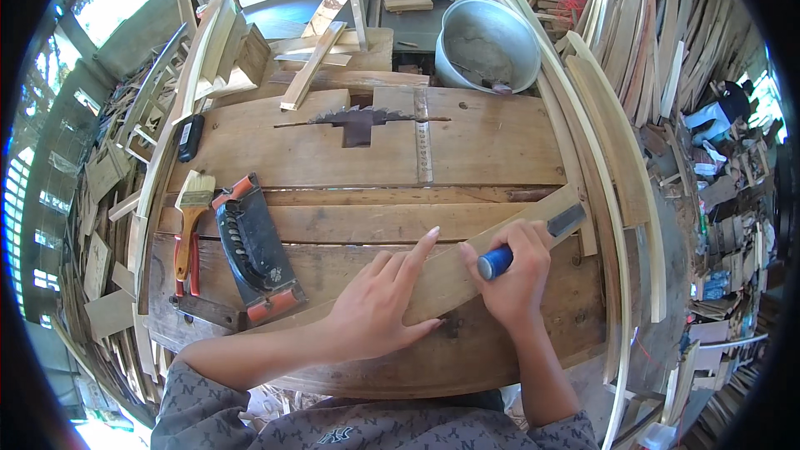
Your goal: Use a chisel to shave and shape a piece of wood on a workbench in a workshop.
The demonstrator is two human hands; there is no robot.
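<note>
In my right hand is a chisel with a blue handle; its flat steel blade lies over the far right end of a pale wooden board. The board runs diagonally across the wooden bench. My left hand rests on the board's middle with its fingers spread, the index finger pointing up and right. Left of that hand sits a black tool with orange ends. Beside it are a paintbrush and a red-handled tool, partly behind the brush.
A toothed saw blade sticks up through a slot in the bench. Beyond it stand a large metal pot and loose wood pieces. Long strips line the right edge. A small black object lies at left.
</note>
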